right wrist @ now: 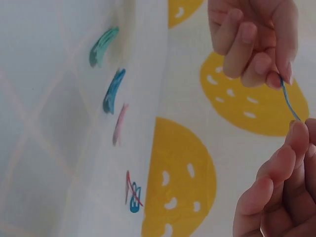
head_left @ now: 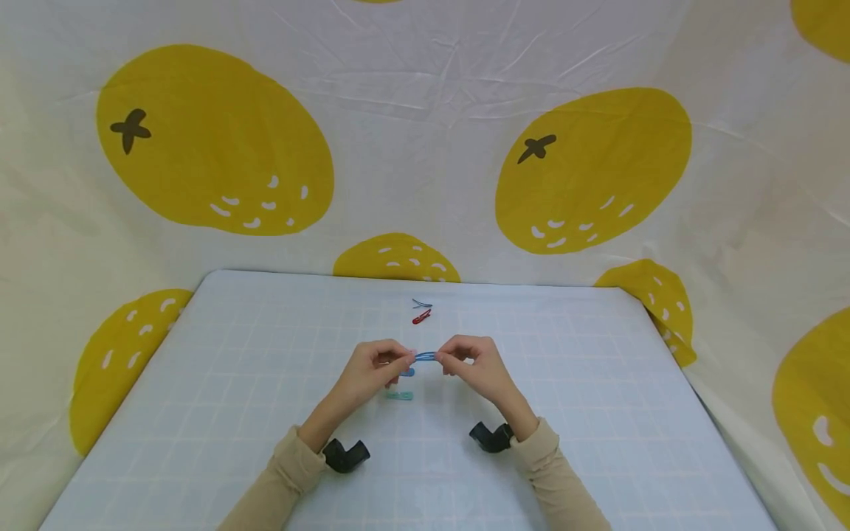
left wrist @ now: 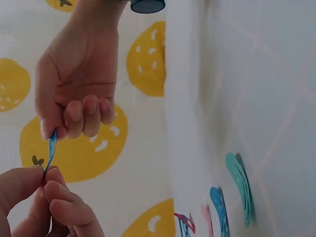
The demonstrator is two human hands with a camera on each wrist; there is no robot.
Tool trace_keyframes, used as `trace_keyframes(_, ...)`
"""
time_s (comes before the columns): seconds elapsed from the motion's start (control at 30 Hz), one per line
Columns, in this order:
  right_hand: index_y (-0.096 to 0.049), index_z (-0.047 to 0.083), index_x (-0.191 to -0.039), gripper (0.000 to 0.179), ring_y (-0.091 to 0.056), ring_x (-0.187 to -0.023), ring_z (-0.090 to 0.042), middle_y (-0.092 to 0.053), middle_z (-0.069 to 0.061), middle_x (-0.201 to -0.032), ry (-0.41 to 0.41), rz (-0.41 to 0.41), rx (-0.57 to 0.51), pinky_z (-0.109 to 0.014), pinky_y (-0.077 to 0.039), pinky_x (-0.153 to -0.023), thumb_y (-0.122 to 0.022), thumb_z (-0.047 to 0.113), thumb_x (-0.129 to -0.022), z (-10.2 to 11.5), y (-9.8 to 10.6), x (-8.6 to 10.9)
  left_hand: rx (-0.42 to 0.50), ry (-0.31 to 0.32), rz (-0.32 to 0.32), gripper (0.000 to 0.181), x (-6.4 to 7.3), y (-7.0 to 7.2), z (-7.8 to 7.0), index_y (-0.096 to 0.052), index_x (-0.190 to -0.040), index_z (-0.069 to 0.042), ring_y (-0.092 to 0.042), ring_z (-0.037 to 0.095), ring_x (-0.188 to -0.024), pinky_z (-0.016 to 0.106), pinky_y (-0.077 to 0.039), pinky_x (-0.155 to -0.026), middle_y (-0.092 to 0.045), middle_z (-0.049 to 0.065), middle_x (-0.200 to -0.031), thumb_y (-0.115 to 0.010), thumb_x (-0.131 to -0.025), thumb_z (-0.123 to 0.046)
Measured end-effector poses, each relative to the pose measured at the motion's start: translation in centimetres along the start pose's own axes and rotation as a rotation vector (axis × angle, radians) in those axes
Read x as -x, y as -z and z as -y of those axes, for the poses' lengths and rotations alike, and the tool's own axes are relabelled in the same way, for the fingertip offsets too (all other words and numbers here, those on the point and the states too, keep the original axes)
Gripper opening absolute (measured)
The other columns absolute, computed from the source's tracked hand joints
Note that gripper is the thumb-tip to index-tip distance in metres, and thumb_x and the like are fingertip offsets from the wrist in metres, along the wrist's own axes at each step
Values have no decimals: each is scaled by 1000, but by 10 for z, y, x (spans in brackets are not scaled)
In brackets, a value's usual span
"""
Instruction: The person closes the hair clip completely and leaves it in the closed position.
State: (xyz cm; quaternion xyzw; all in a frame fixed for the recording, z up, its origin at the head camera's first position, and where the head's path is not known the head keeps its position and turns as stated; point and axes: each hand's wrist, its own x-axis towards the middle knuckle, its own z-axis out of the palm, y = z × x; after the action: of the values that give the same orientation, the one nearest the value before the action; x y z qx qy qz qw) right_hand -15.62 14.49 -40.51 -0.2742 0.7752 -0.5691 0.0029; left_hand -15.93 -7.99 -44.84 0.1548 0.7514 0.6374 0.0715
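Between my two hands, a blue snap hair clip (head_left: 425, 356) is held by its ends just above the table. My left hand (head_left: 377, 366) pinches one end between thumb and forefinger. The other end is pinched by my right hand (head_left: 477, 363), its remaining fingers curled. In the left wrist view the clip (left wrist: 52, 150) looks thin and slightly bent, seen edge-on. Below the hands lie a teal clip (head_left: 400, 396) and another blue clip (head_left: 407, 372), partly behind the left hand. A pink clip (right wrist: 120, 124) shows beside them in the right wrist view.
Farther back on the table (head_left: 232, 405) lie a red clip (head_left: 421, 317) and a blue clip (head_left: 421, 304) with its parts spread. Black devices (head_left: 346, 456) sit at both wrists. A white cloth (head_left: 412, 147) with yellow fruit prints hangs behind the table's far edge.
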Motion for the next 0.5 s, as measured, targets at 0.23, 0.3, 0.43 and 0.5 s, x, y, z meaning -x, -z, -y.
trace_keyframes(0.23,-70,-8,-92,9,-58,-64,-17,-65,-19,-74,-61,-81,22,-27,-50,-65,-64,-2,-93,-4,4,-8,-9,3,-38,14,-11,0,-10,-73,-98,-8,-54,22,-65,26,-48,-60,-65,20,-89,-69,-95,-20)
trace_keyframes(0.3,-70,-7,-92,10,-58,-64,-19,-65,-20,-74,-75,-108,12,-27,-50,-65,-64,0,-94,-16,4,-11,-19,9,-62,14,-14,-2,-12,-73,-98,-8,-55,23,-66,26,-49,-60,-66,19,-89,-69,-95,-21)
trace_keyframes(0.43,-71,-6,-92,12,-58,-64,-21,-65,-19,-74,-99,-164,-28,-26,-50,-64,-66,5,-95,-33,4,-15,-58,30,-136,17,-21,-7,-13,-74,-98,-7,-57,24,-68,30,-52,-62,-69,13,-87,-71,-93,-22)
trace_keyframes(0.5,-71,-5,-91,13,-58,-63,-21,-65,-18,-73,-119,-197,-49,-26,-50,-62,-67,7,-95,-38,3,-17,-73,42,-175,16,-25,-10,-12,-75,-97,-6,-59,24,-69,32,-53,-63,-69,9,-84,-72,-92,-21)
